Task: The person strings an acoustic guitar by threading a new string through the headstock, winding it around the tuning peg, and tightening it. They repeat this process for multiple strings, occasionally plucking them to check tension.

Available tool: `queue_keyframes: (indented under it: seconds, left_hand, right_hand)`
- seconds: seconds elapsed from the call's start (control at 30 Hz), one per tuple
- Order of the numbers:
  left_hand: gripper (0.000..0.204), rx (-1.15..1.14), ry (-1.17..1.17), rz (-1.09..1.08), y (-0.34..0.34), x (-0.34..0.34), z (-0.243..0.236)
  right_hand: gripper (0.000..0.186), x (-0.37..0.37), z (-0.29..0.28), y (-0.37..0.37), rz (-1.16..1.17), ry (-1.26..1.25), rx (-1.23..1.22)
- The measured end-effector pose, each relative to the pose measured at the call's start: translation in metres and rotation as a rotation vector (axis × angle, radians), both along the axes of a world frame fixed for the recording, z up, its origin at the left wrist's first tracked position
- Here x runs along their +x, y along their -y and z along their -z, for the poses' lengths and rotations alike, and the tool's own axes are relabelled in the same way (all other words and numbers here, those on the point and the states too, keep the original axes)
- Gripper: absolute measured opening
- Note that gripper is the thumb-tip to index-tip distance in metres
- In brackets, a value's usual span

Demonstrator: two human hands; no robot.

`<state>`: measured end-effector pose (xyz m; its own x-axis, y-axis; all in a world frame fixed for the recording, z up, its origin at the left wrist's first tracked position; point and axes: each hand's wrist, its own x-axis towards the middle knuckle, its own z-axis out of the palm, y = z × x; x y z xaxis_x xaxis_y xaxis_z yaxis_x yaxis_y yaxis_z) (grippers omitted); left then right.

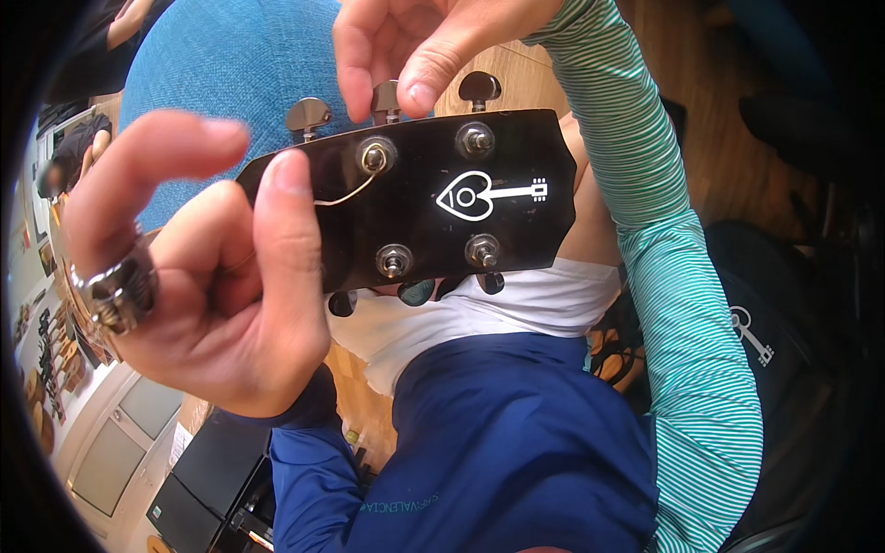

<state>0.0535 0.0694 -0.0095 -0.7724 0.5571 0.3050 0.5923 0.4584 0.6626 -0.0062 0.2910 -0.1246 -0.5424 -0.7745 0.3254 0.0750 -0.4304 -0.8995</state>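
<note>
The black headstock (415, 217) of a guitar lies across the middle, with a white heart-and-key emblem on its face and metal posts along both edges. A thin gold-coloured string (348, 197) winds round one upper post and runs left behind my thumb. My left hand (217, 286), wearing a chunky silver ring (120, 286), is closed at the headstock's left end on that string; its index finger is raised and bent. At the top, my right hand (419, 46) pinches the middle upper tuning peg (386, 100) between thumb and finger. The guitar's neck is hidden behind my left hand.
Behind the headstock is a blue fabric seat (226, 69). A black bag (774, 369) with a similar emblem stands at the right. Lower left are a black box-shaped device (207, 475) and pale cabinet doors (115, 465). Part of another person (120, 32) shows upper left.
</note>
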Motion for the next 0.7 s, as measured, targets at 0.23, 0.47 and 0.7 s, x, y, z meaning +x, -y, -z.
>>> queue_keyframes:
  seconds: [0.23, 0.47, 0.7]
  left_hand:
    - [0.037, 0.085, -0.001, 0.062, 0.009, 0.000, -0.005]
    - [0.036, -0.150, -0.071, 0.089, 0.023, -0.006, -0.017]
    - [0.038, -0.048, -0.078, 0.144, 0.019, -0.007, -0.013]
  right_hand:
    - [0.036, 0.000, -0.028, -0.015, 0.068, -0.162, 0.291]
    - [0.036, 0.006, -0.023, -0.005, 0.122, -0.140, 0.240]
    - [0.036, 0.016, -0.008, -0.009, 0.221, -0.103, 0.118]
